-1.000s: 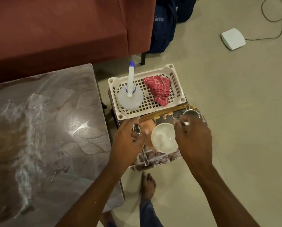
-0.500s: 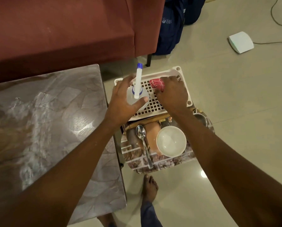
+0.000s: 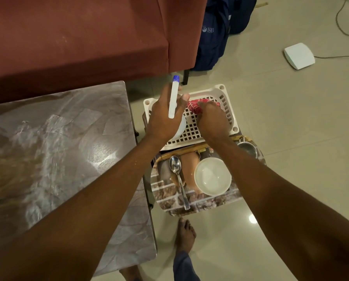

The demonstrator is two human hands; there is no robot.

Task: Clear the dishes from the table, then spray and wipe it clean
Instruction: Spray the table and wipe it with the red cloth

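My left hand (image 3: 165, 116) wraps around a white spray bottle (image 3: 173, 98) with a blue tip, inside the white slotted basket (image 3: 228, 102). My right hand (image 3: 212, 120) closes on the red checked cloth (image 3: 198, 104) in the same basket. In front of the basket, a patterned tray (image 3: 202, 203) carries a white bowl (image 3: 212, 177), a metal spoon (image 3: 177, 175) and a small steel cup (image 3: 248, 150), partly hidden by my right forearm. The marbled table (image 3: 54, 155) lies to the left with nothing on it.
A dark red sofa (image 3: 78, 37) runs along the back. A navy backpack (image 3: 214, 33) leans by it. A white box with a cable (image 3: 299, 55) lies on the tiled floor at right. My bare foot (image 3: 184, 234) stands below the tray.
Both hands left the spoon and cup on the tray and reached into the basket; the left now grips the spray bottle, and the right has closed over the red cloth.
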